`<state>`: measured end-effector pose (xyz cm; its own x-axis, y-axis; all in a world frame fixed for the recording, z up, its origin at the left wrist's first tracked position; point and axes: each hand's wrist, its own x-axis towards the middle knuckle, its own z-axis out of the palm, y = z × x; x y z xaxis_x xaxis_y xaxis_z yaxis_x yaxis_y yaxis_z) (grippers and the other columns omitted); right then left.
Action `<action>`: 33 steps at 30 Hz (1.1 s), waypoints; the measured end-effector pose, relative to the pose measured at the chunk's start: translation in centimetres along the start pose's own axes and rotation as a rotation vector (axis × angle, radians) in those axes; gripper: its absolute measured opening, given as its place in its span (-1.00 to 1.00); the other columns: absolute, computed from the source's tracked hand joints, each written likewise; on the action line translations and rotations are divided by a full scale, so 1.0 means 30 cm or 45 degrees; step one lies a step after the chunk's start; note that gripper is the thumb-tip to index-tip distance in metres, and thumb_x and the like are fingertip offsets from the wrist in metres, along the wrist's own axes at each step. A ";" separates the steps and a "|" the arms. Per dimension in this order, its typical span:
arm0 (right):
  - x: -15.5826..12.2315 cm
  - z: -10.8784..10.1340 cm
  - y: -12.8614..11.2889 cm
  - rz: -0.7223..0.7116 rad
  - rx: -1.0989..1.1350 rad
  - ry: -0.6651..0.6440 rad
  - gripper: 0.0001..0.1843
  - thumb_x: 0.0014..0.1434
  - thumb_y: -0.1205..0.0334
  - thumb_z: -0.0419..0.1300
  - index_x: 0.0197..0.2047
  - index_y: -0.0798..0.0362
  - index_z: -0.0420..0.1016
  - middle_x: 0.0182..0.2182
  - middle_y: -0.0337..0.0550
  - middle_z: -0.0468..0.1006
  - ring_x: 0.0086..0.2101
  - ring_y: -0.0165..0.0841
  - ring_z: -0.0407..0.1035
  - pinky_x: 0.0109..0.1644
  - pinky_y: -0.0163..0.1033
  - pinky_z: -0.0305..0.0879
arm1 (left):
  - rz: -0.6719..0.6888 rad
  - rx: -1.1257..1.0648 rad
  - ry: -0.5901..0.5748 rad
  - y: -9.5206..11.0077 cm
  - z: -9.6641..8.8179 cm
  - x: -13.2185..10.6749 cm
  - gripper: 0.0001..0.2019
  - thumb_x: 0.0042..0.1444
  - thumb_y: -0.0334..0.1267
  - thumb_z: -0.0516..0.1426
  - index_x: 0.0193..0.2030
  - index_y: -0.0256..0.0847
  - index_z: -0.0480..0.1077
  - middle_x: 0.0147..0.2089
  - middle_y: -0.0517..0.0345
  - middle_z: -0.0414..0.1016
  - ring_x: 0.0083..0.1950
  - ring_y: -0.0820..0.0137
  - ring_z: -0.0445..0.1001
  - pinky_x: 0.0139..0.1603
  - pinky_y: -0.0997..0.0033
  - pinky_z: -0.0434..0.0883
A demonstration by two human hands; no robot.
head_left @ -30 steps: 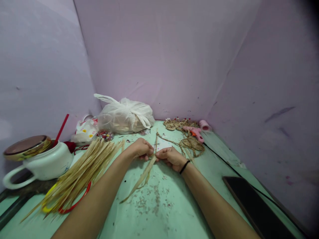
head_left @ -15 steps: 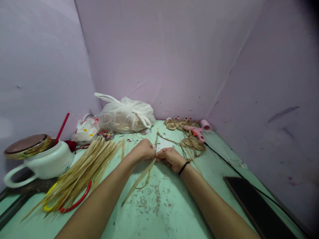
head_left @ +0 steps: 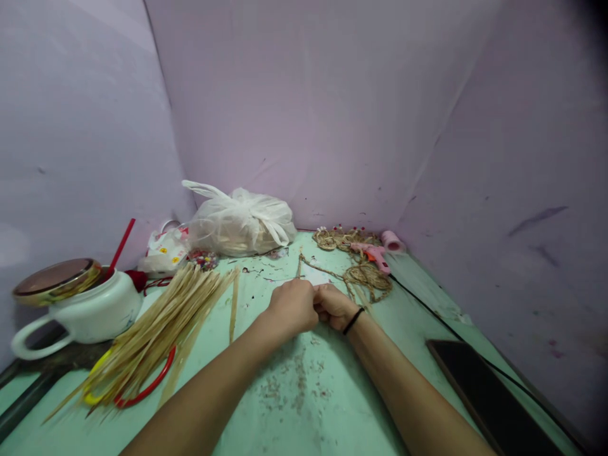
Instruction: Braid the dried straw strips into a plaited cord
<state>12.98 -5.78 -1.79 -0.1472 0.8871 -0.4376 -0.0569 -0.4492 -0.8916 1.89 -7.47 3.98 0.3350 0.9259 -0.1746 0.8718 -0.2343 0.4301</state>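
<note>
One cord [head_left: 299, 266] lies mid-way across the counter [head_left: 408, 310], its near end hidden at the hands. The left hand [head_left: 294, 303], curled closed, has just swung across to the pinched right hand [head_left: 333, 306], covering the loose ends; both seem to grip the cord, probably twisting it. Beyond lie a coil [head_left: 365, 278] and glue gun [head_left: 376, 256]; leftward, straw [head_left: 166, 323].

The cord [head_left: 363, 273] was golden brown in a braided pattern; the bundled strips [head_left: 166, 335] were straw-yellow. The tabletop [head_left: 356, 392] was pale green with grey-brown speckling. The walls [head_left: 304, 114] were lilac with dark scuffs. The glue gun [head_left: 377, 256] was pink, the pot [head_left: 97, 316] white with faint blue marking, the wristband [head_left: 353, 321] black.
</note>
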 end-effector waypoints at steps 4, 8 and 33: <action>-0.008 -0.013 -0.009 -0.012 -0.080 -0.104 -0.93 -0.24 0.43 0.09 -0.68 0.16 0.30 -0.87 -0.41 0.11 -0.81 -0.65 -0.18 -0.73 -0.43 -0.38 | -0.062 -0.076 0.085 -0.051 -0.052 0.033 -0.88 -0.20 -0.30 0.12 -0.57 -0.32 0.42 -0.66 0.04 0.36 -0.54 0.38 0.37 -0.52 0.51 0.22; -0.030 -0.017 -0.029 -0.025 -0.085 -0.138 -0.89 -0.16 0.36 0.16 -0.65 0.19 0.37 -0.86 -0.37 0.19 -0.81 -0.65 -0.12 -0.73 -0.43 -0.28 | -0.295 -0.540 -0.014 -0.098 -0.067 0.072 -0.85 -0.09 -0.39 0.01 -0.50 -0.36 0.40 -0.76 0.16 0.27 -0.72 0.48 0.23 -0.63 0.51 0.18; -0.018 -0.038 0.011 -0.397 -0.442 0.032 -0.89 -0.24 0.47 0.13 -0.70 0.16 0.39 -0.76 -0.29 0.38 -0.67 -0.56 0.12 -0.56 -0.42 -0.01 | -0.026 -0.890 -0.062 -0.128 0.106 0.079 -0.87 -0.21 -0.42 -0.01 -0.70 -0.28 0.23 -0.84 0.32 0.05 -0.80 0.59 0.00 -0.75 0.55 -0.06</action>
<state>14.15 -6.28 -1.99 -0.1511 0.9783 -0.1416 0.2398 -0.1027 -0.9654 0.48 -5.31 -0.92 0.3507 0.9101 -0.2209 0.4492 0.0435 0.8924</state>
